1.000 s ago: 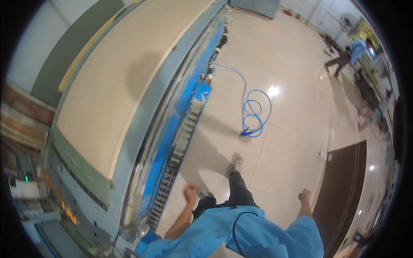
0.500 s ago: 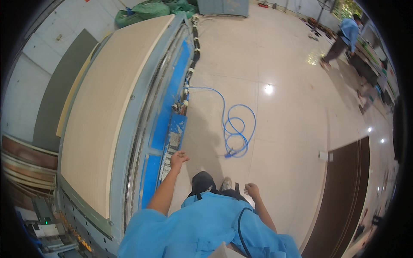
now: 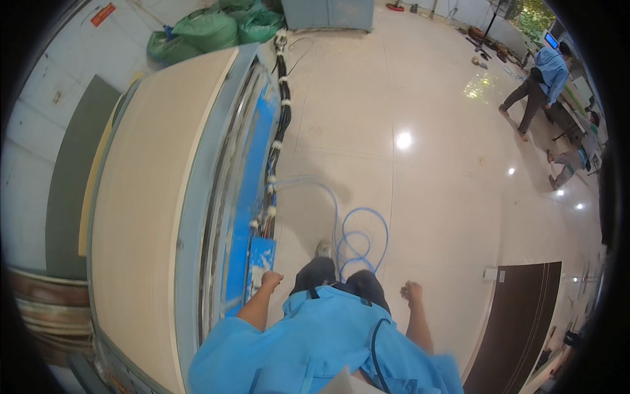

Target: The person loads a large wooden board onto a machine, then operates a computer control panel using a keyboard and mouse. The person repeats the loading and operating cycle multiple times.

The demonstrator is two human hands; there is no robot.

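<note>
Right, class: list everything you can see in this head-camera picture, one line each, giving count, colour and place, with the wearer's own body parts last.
Large board: one, pale wood, lying flat on the machine at left.
Machine bed edge: one, blue and grey, beside the board.
Cable bundle: one, black, running along the machine's floor side.
Air hose: one, blue, coiled on the floor ahead of the feet.
Sacks: several, green, top left.
Dark panel: one, brown, on the floor at lower right.
Other people: at least two, far right.
Floor: cream tiles, glossy.
Left hand: closed, empty, near the machine edge.
Right hand: closed, empty, over the floor.
</note>
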